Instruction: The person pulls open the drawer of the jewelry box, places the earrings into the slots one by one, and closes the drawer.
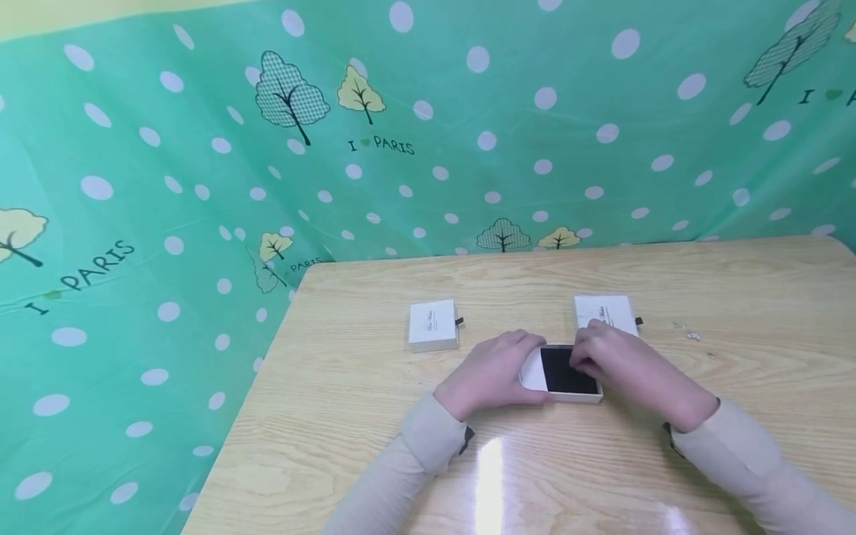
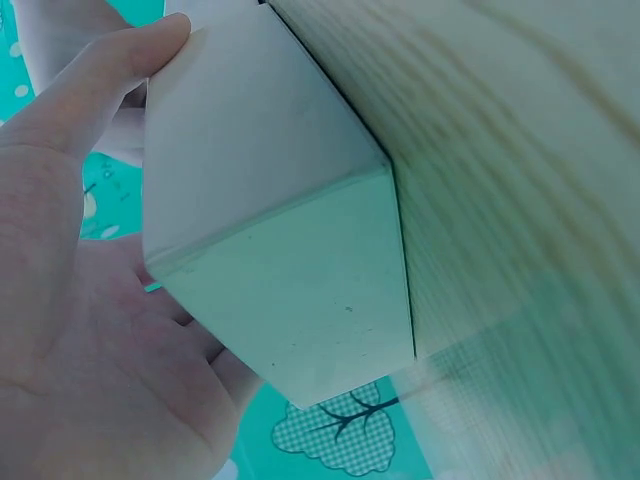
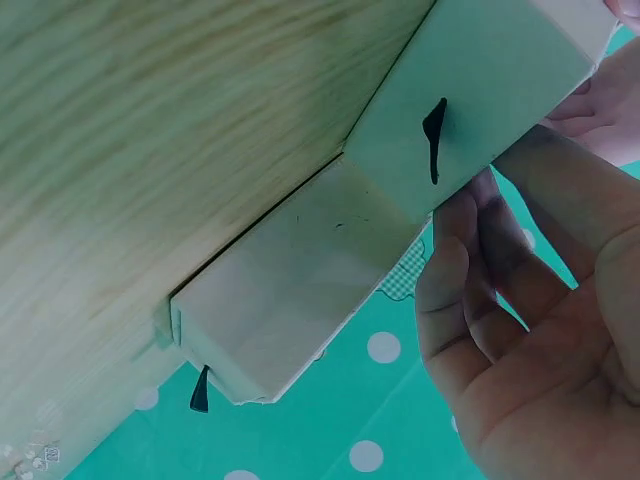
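A small white drawer box (image 1: 533,371) lies on the table, its black padded insert (image 1: 563,374) exposed at the right. My left hand (image 1: 493,371) grips the box's left part, thumb along the near side and fingers at the far side. In the left wrist view the thumb presses on the white box wall (image 2: 260,140). Over the right part of the insert is my right hand (image 1: 611,364), its fingers bent and pointing down. The right wrist view shows it beside the box end with a black ribbon tab (image 3: 434,140). Its fingertips are partly hidden; any held item cannot be seen.
A closed white box (image 1: 433,325) with a black tab stands at the back left. Another white box (image 1: 605,312) sits just behind the right hand. Small clear and whitish bits (image 1: 692,336) lie on the wooden table (image 1: 334,416) to the right. A green patterned cloth (image 1: 428,148) hangs behind.
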The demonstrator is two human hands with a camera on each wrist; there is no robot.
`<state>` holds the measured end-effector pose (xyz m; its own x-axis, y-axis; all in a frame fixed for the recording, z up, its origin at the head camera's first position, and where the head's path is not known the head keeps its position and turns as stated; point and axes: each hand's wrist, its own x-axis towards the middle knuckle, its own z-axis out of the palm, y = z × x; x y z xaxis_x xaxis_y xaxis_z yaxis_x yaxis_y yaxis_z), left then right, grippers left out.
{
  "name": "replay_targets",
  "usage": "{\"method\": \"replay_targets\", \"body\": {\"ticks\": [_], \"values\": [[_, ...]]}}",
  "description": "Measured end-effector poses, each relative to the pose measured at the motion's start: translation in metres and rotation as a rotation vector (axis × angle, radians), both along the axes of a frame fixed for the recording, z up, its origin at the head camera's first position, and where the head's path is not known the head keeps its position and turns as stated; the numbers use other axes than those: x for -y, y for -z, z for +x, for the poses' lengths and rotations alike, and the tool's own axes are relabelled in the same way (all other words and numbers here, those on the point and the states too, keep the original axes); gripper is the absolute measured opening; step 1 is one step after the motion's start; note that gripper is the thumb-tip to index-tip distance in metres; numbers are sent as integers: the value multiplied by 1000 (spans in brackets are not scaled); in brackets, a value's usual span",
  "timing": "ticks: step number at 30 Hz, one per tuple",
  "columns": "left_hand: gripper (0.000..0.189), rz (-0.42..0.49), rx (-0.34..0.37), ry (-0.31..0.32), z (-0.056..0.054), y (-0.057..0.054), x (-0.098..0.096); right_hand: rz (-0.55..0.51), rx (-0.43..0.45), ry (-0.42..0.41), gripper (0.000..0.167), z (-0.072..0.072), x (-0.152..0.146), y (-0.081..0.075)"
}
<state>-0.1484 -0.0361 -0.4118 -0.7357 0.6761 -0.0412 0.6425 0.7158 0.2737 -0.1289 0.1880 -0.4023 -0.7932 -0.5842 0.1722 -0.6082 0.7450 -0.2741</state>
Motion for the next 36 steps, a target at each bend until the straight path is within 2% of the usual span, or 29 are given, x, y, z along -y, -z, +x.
{"method": "replay_targets", "body": {"ticks": [12,26,36], "values": [[81,15,21,4,1,1,-2,45,5,19,19,0,-1,1],[80,-3,6,-3,1,0,-1,33,-17,7,18,-1,0,-1],[80,-9,0,4,0,-1,-1,26,-5,34,18,-1,-1,-4]]}}
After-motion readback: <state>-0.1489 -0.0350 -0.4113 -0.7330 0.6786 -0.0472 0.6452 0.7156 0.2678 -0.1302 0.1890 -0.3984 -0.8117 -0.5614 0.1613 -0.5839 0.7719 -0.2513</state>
